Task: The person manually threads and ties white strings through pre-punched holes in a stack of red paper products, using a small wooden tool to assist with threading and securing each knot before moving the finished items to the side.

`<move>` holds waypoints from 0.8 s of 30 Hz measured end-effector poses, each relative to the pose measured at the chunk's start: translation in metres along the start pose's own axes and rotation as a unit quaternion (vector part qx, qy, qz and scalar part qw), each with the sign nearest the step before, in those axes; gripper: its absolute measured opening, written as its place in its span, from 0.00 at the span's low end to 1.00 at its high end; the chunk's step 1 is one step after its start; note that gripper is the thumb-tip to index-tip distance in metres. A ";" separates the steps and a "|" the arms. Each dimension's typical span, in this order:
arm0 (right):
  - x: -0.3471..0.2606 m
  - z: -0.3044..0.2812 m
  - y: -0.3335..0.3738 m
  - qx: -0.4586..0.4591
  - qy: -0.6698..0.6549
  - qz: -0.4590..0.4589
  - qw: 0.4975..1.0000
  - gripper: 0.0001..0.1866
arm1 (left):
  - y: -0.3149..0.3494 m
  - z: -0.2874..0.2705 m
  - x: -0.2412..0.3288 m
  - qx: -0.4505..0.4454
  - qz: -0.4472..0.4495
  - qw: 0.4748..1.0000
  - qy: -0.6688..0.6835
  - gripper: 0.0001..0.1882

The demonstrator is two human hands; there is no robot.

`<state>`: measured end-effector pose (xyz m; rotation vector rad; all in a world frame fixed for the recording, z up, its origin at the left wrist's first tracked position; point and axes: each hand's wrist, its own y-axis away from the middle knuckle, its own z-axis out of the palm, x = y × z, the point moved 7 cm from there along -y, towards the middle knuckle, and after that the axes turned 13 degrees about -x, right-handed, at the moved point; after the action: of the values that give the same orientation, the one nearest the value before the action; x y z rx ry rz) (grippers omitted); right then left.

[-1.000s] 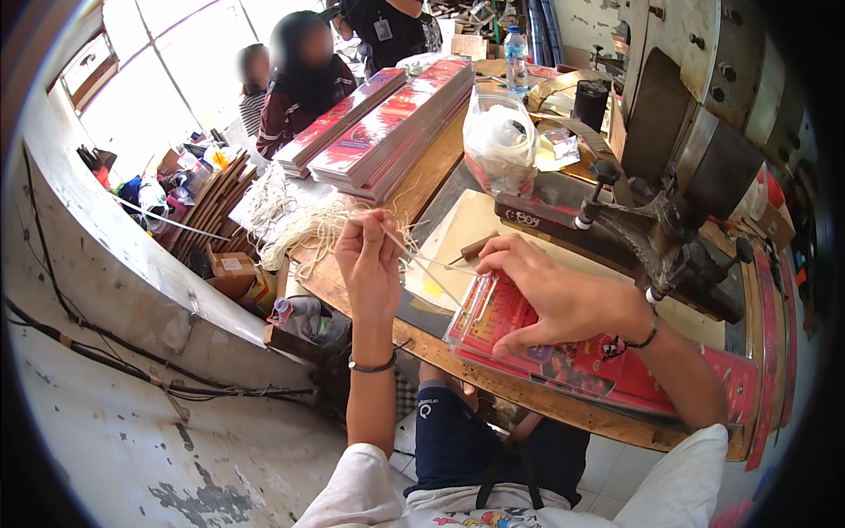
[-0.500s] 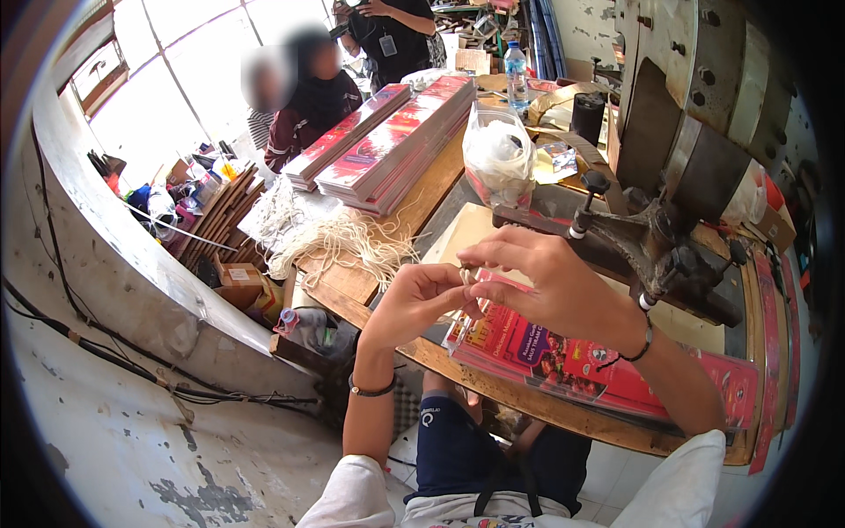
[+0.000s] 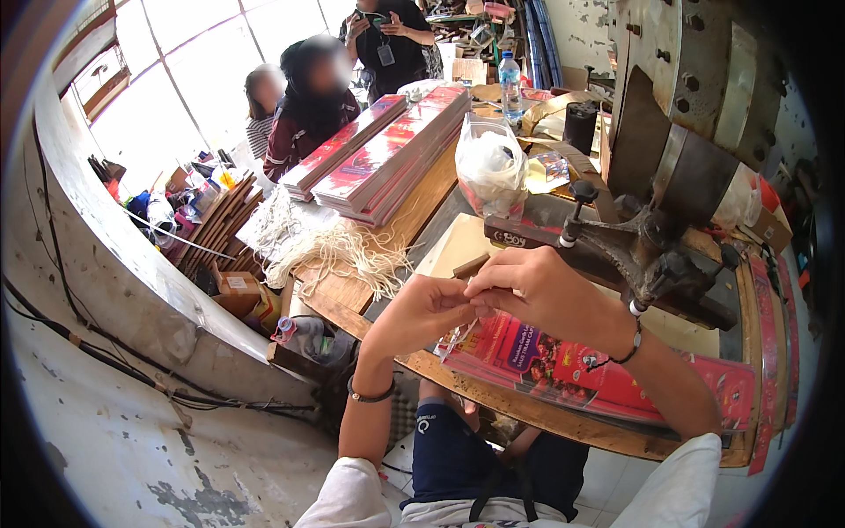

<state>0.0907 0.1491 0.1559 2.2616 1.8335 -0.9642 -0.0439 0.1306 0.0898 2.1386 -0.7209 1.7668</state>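
My left hand point(image 3: 422, 310) and my right hand point(image 3: 530, 283) meet over the left end of a stack of long red printed sheets point(image 3: 607, 380). Thumbs and fingers of both are pinched together on a thin cream string, most of which the fingers hide. Pale strands show faintly below the fingertips, by the sheets' end. The glossy sheets lie along the near edge of the wooden table point(image 3: 519, 393), partly under my right forearm. Behind my fingertips sits a small brown block point(image 3: 471, 267) on a cream board point(image 3: 458, 241).
A loose heap of cream strings point(image 3: 348, 257) lies left of my hands. Beyond it stand tall stacks of red printed strips point(image 3: 396, 154). A white plastic bag point(image 3: 493, 172), a water bottle point(image 3: 510, 85) and a heavy metal machine point(image 3: 647, 251) occupy the far and right sides. Other people are across the table.
The pinched fingers have drawn closer together and dipped slightly, and the string loop seen between them is now mostly covered. The view has shifted a little.
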 end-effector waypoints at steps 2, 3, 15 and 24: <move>-0.001 0.000 0.000 -0.010 0.027 0.011 1.000 0.09 | 0.001 0.001 0.001 0.001 -0.001 1.000 0.003 0.09; -0.003 -0.001 -0.001 -0.014 0.036 0.003 0.999 0.09 | 0.002 0.001 -0.001 0.000 0.004 1.000 0.016 0.09; -0.020 0.011 0.002 -0.069 0.208 -0.083 0.972 0.11 | 0.022 -0.004 0.002 -0.003 -0.030 0.999 0.015 0.09; -0.031 -0.007 0.003 0.055 0.225 -0.062 0.971 0.17 | 0.035 -0.002 -0.003 0.131 0.072 0.989 0.024 0.08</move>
<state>0.0932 0.1247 0.1765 2.6309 2.1613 -0.6102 -0.0650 0.1034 0.0837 2.2483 -0.6788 2.0827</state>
